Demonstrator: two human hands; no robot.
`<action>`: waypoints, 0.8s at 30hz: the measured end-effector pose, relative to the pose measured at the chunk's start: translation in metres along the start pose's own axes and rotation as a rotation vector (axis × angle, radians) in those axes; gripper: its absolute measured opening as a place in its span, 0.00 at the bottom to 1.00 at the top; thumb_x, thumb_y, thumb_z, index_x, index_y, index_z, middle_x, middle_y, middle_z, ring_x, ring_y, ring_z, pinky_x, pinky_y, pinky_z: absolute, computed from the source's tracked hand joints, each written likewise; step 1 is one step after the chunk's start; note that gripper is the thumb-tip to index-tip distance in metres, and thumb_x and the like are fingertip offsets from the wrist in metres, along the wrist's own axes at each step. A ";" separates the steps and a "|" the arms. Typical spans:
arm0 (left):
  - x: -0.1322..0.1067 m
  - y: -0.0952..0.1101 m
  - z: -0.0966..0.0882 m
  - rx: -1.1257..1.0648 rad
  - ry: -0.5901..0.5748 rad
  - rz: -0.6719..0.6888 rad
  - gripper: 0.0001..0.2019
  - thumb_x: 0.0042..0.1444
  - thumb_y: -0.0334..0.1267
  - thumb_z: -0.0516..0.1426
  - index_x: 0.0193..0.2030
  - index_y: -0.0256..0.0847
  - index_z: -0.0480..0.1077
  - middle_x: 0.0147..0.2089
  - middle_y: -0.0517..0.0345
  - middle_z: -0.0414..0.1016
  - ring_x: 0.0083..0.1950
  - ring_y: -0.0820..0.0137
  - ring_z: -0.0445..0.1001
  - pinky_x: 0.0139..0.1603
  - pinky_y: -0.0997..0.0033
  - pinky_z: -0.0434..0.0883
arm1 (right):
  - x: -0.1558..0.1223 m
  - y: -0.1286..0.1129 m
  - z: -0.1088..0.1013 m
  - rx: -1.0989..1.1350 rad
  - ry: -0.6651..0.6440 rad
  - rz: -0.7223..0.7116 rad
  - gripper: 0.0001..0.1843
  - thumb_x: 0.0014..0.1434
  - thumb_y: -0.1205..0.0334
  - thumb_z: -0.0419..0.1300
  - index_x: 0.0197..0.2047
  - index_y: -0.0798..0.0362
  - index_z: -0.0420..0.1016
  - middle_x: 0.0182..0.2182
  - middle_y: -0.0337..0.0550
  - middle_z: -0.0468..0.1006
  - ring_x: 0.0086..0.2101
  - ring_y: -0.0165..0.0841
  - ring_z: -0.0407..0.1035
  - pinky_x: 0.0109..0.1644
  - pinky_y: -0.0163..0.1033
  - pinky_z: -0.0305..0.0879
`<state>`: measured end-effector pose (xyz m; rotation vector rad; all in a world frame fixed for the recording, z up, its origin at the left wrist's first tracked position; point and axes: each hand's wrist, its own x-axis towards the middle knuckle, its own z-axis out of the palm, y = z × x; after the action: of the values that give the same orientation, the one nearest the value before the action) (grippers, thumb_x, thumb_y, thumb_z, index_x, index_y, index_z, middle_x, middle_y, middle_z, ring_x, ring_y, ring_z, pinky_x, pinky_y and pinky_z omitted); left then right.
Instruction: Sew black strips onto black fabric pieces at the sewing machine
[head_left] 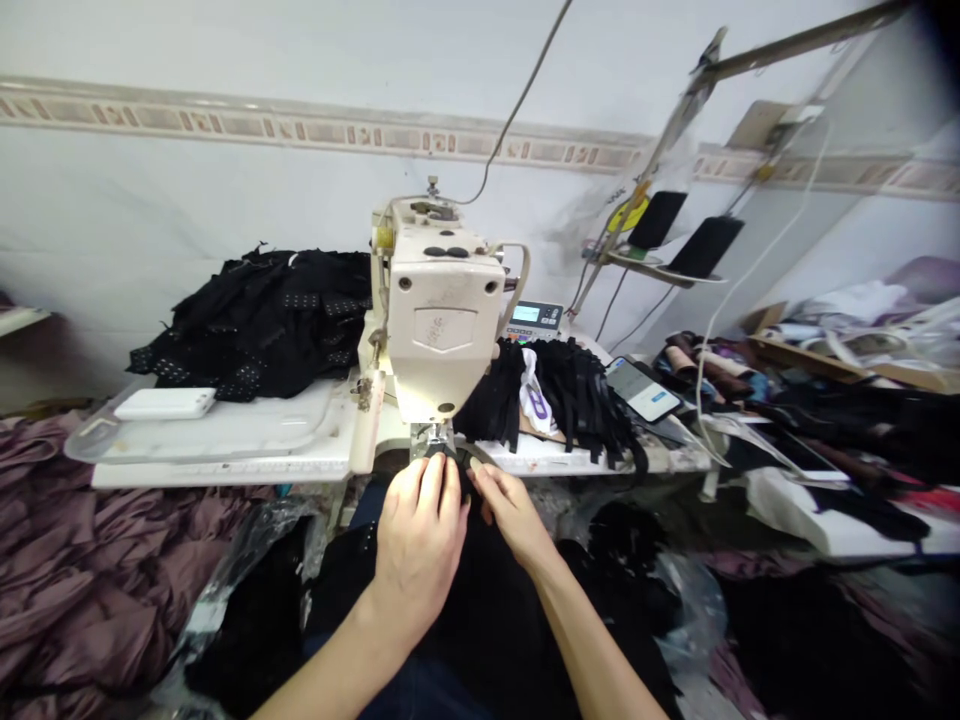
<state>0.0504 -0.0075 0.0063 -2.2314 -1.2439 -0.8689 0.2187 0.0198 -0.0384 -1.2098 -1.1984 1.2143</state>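
Observation:
A white industrial sewing machine (442,310) stands in front of me, its lamp lit above the presser foot (433,437). Black fabric (487,600) hangs from the needle area down over my lap. My left hand (424,530) is closed on the fabric just before the presser foot, fingers pressed together and pointing away from me. Close to its right, my right hand (514,510) pinches the fabric's edge between thumb and bent fingers. The needle and the piece under the foot are mostly hidden by my fingers.
Left on the table lie a pile of black garments (277,310) and a white power bank (165,403) on a clear plastic tray (225,440). To the right are black straps (585,390), a phone (643,388) and a control panel (535,316). Thread cones (705,247) stand above; mauve fabric (97,570) lies lower left.

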 end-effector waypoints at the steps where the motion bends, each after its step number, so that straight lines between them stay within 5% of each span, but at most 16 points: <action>1: 0.000 0.002 0.001 0.010 -0.003 -0.013 0.18 0.71 0.34 0.59 0.63 0.29 0.76 0.61 0.39 0.82 0.60 0.48 0.78 0.61 0.49 0.73 | 0.001 -0.002 0.000 -0.003 0.008 -0.008 0.32 0.63 0.28 0.64 0.33 0.52 0.75 0.25 0.34 0.64 0.22 0.28 0.55 0.24 0.35 0.51; 12: 0.004 0.004 0.006 0.008 -0.032 -0.016 0.19 0.70 0.33 0.59 0.64 0.25 0.75 0.62 0.34 0.81 0.62 0.45 0.79 0.61 0.47 0.75 | 0.010 0.009 0.000 0.104 0.061 0.004 0.28 0.61 0.33 0.69 0.36 0.53 0.81 0.31 0.40 0.72 0.29 0.32 0.64 0.29 0.35 0.63; 16: -0.001 0.000 0.001 -0.070 -0.038 -0.019 0.21 0.70 0.31 0.58 0.68 0.27 0.72 0.66 0.33 0.78 0.66 0.45 0.77 0.65 0.45 0.75 | 0.003 0.024 -0.010 0.223 -0.045 0.044 0.27 0.60 0.34 0.69 0.37 0.53 0.82 0.35 0.43 0.76 0.30 0.34 0.67 0.30 0.37 0.67; 20: -0.013 -0.027 -0.011 -0.410 0.040 -0.024 0.17 0.71 0.31 0.59 0.64 0.39 0.75 0.64 0.45 0.81 0.68 0.55 0.76 0.70 0.52 0.73 | -0.010 0.035 -0.032 -0.105 -0.165 -0.052 0.21 0.63 0.40 0.70 0.37 0.51 0.83 0.33 0.42 0.76 0.32 0.36 0.69 0.35 0.39 0.67; 24: -0.023 -0.064 -0.004 -0.545 0.063 -0.402 0.14 0.70 0.41 0.62 0.60 0.43 0.76 0.58 0.47 0.82 0.62 0.55 0.79 0.67 0.50 0.73 | -0.015 0.033 -0.055 -0.560 -0.111 -0.186 0.24 0.67 0.40 0.66 0.30 0.50 0.83 0.35 0.46 0.78 0.37 0.39 0.72 0.40 0.41 0.65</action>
<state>-0.0156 0.0085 -0.0020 -2.3493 -1.6049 -1.5796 0.2730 0.0041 -0.0722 -1.4011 -1.7670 0.8373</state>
